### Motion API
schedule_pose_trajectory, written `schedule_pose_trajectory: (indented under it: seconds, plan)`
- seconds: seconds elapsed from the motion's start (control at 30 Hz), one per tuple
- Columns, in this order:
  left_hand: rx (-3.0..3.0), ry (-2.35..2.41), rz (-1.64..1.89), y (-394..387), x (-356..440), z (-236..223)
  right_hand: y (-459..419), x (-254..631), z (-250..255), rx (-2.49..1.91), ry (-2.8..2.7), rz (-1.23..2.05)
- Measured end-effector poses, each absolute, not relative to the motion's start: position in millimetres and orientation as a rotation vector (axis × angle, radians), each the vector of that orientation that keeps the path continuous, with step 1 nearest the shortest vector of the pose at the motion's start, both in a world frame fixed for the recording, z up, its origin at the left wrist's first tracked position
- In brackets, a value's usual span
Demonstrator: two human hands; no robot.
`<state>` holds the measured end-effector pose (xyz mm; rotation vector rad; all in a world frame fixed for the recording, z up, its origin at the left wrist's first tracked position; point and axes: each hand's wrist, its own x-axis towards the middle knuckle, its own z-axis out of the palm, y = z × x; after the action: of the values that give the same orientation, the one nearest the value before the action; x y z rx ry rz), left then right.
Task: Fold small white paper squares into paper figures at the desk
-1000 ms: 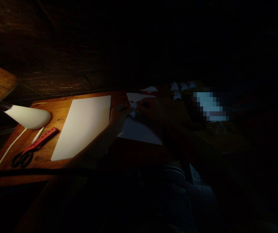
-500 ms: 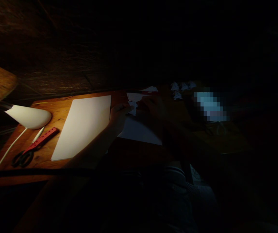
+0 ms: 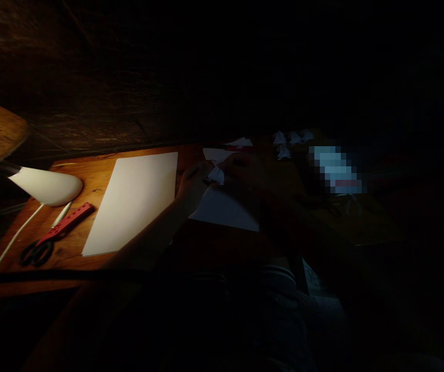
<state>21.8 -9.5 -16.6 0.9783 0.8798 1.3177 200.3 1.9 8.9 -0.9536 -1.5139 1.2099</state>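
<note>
Between my hands is a small folded paper piece (image 3: 216,174), pale and creased, above a white sheet (image 3: 225,209) on the dim table. My left hand (image 3: 195,178) pinches it from the left side. My right hand (image 3: 243,168) is closed at its upper right edge, the fingers dark and partly in shadow. Just behind lie another white paper piece (image 3: 212,154) and some pointed paper scraps (image 3: 240,142). To the left of my left hand rests a stack of white paper (image 3: 136,201).
A white lamp base (image 3: 47,186) with its cord stands at the left, near scissors (image 3: 61,230) with black handles and a red cover. Several small folded paper shapes (image 3: 282,151) sit at the back right, beside a glowing blurred screen (image 3: 336,169).
The folded paper has turned and shifted slightly right between my hands. My right hand has come in closer and now touches it at the top.
</note>
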Motion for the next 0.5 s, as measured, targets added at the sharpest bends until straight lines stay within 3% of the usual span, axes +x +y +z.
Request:
schedule_pose_trajectory:
  seconds: [0.5]
  plan:
    - [1.319,1.102,1.145,-11.7,19.3,-20.6,7.3,203.4,3.7,-0.935,-1.491,1.167]
